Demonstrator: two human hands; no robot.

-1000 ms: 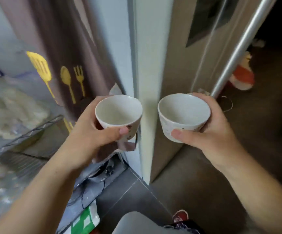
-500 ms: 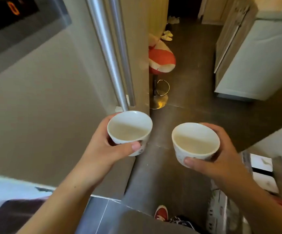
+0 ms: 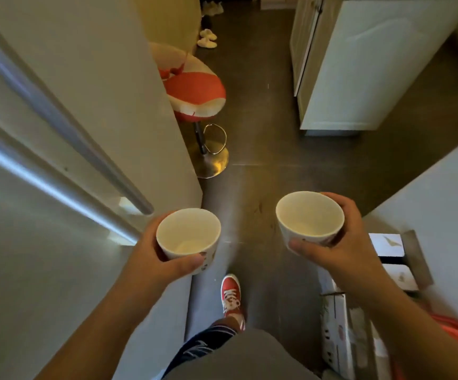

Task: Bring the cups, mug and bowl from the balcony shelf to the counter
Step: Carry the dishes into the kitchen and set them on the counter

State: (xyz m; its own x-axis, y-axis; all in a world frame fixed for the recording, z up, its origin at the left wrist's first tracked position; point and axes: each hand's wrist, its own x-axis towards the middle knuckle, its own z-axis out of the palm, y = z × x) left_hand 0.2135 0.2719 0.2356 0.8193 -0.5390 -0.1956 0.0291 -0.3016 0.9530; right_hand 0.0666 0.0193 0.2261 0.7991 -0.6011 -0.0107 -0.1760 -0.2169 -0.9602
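Note:
I carry two small white cups with a faint printed pattern, both upright and empty. My left hand (image 3: 156, 256) grips the left cup (image 3: 188, 233) by its side, thumb across the front. My right hand (image 3: 340, 242) holds the right cup (image 3: 308, 213) the same way, a little higher and further forward. Both cups hang over a dark floor in a narrow passage. No mug, bowl, balcony shelf or counter top shows clearly.
A fridge with long steel handles (image 3: 57, 119) fills the left side. A red-and-white bar stool (image 3: 194, 89) on a brass base stands ahead left. A white cabinet (image 3: 359, 64) stands ahead right, boxes (image 3: 345, 325) low right. My red shoe (image 3: 230, 293) steps on the dark floor.
The view has swung from the balcony curtain and doorway into the passage beside the fridge. I have walked forward with both cups still held, and the stool is now closer.

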